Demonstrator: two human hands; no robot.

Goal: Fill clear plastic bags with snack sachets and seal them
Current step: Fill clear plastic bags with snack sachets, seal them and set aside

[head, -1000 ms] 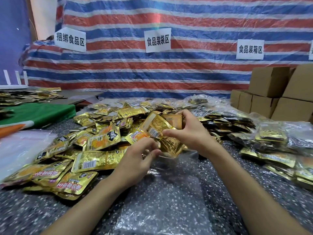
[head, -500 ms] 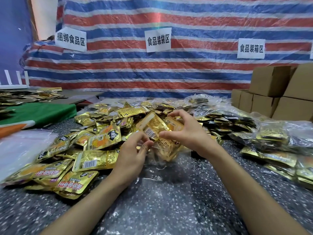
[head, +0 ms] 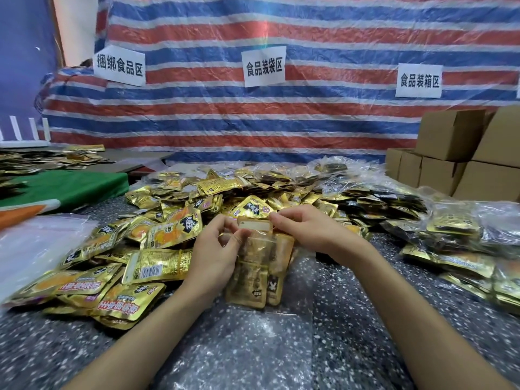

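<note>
- One wide-angle view is taken from the head, angled forward and down.
- The left hand (head: pixel 216 249) and right hand (head: pixel 306 229) are caught close; the table (head: pixel 351 319) and striped tarpaulin (head: pixel 281 130) are faced beyond.

Left hand (head: pixel 215 250), right hand (head: pixel 311 232) pinch clear bag (head: pixel 278 258) top; gold sachets (head: pixel 247 285) inside; sachet pile (head: pixel 157 249) behind.

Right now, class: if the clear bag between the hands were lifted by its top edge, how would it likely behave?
Probably floppy: the clear bag is thin, crinkled film. The sachets inside would likely slide to the bottom, since they lie loose. Its glossy film may feel slippery.
</note>
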